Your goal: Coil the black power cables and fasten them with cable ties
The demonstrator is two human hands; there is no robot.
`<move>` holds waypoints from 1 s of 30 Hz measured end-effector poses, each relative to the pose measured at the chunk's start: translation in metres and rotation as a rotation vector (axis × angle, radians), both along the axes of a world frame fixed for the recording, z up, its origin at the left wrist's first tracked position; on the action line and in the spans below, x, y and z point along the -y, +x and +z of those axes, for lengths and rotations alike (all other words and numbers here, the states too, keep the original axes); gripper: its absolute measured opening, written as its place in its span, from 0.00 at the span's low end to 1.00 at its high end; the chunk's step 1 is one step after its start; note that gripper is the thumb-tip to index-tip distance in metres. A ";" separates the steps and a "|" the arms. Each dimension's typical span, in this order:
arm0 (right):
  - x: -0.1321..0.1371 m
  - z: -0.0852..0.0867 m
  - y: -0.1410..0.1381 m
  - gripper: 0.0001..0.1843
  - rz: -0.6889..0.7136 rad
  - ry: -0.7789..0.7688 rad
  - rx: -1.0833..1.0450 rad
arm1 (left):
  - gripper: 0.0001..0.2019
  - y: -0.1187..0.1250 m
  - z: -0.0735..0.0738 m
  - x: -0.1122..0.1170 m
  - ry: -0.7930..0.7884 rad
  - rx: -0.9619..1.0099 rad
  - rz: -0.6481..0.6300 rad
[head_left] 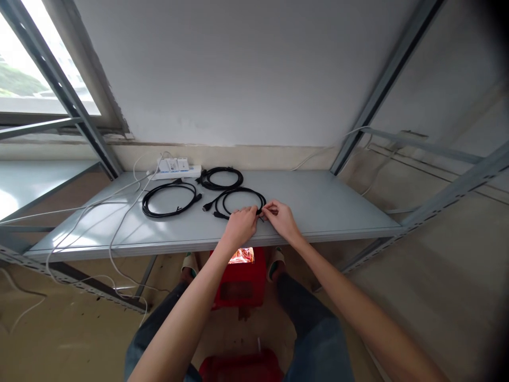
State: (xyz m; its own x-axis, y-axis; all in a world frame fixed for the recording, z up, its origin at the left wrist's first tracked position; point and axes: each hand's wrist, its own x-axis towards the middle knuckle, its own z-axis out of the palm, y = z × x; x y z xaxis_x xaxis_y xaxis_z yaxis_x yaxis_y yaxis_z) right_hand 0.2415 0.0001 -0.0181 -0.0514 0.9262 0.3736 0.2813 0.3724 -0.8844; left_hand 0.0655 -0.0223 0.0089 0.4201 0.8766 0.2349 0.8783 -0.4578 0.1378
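Near cable coil (240, 189) is laid flat on the grey bench (326, 207), close to the front edge, just right of centre. Its two plug ends are seen at the coil's left side, resting on the bench.

Left hand (240, 225) is placed over the coil's near-right arc, grip pressed together on the cable there. Right hand (282, 218) is set just beside it, thumb and forefinger pinched on the same stretch of cable. Fingertips of both hands are almost touching.

A second black coil (169, 214) is laid to the left, apart from the held one. A third coil (221, 170) is laid behind, near the wall. A white power strip (175, 168) is set at the back left, with white leads (119, 212) trailed across the left of the bench and off its front edge.

A red stool (238, 281) is seen under the bench, between the person's knees.
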 end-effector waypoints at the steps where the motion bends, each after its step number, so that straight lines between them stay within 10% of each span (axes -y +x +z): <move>1: -0.001 0.000 0.001 0.21 0.010 -0.017 -0.028 | 0.13 0.000 0.000 0.000 0.000 0.004 0.001; 13: 0.007 0.004 0.000 0.12 -0.037 0.263 0.313 | 0.14 -0.001 -0.004 -0.003 0.022 0.027 -0.001; 20: 0.021 0.012 0.000 0.25 -0.008 0.376 0.701 | 0.16 -0.002 -0.007 -0.004 0.046 0.017 0.016; 30: 0.019 0.012 0.004 0.27 0.029 0.354 0.665 | 0.16 -0.001 -0.009 -0.005 0.055 -0.005 0.009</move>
